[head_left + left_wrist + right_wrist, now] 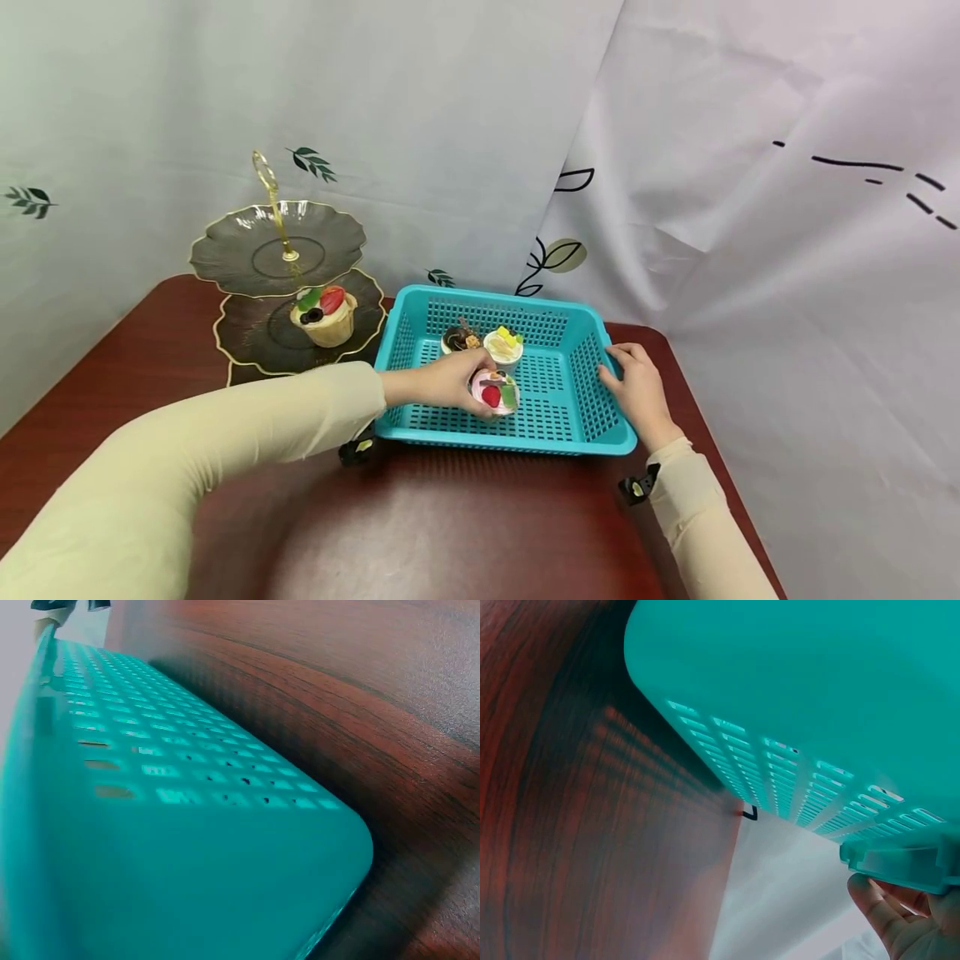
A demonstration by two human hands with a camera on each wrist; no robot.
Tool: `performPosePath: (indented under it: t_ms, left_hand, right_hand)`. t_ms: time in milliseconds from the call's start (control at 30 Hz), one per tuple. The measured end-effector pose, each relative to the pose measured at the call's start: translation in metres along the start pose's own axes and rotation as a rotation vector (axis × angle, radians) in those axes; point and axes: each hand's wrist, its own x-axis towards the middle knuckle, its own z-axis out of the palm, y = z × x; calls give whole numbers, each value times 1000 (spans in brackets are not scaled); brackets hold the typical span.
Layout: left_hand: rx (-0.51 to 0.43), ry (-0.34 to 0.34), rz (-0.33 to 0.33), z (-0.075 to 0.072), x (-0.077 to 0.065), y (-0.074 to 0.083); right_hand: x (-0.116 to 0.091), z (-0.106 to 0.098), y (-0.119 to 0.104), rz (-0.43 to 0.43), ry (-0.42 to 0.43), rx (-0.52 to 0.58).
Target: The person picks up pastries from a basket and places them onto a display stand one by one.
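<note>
In the head view, my left hand (448,380) reaches into a turquoise plastic basket (506,446) and grips a cupcake with pink cream, a red berry and a green piece on top (495,393). Just behind it are a cupcake with yellow cubes (503,345) and a chocolate-topped cupcake (459,337), the latter partly covered by my left hand. My right hand (639,385) holds the basket's right rim. From the right wrist view, fingers (870,904) show under that rim. The left wrist view shows the basket's outer wall (172,862), but neither the left hand nor its cupcake.
To the left stands a two-tier dark plate stand (247,237) with gold edges and a gold ring handle (264,173). A fruit-topped tart (330,321) sits on its lower plate. The reddish wooden table (450,525) meets a pale patterned cloth (420,125) behind.
</note>
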Motion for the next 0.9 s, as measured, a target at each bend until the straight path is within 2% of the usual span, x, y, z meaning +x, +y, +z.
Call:
performPosePath:
  t_ms: [200, 433, 900]
  left_hand:
    - [-51, 21, -7, -10, -8, 2]
    - [-111, 51, 23, -22, -20, 7]
    - [-96, 78, 18, -37, -38, 17]
  right_hand:
    - [-1, 0, 2, -2, 3, -2]
    - [-1, 0, 3, -3, -5, -3]
    - [-1, 1, 2, -22, 17, -12]
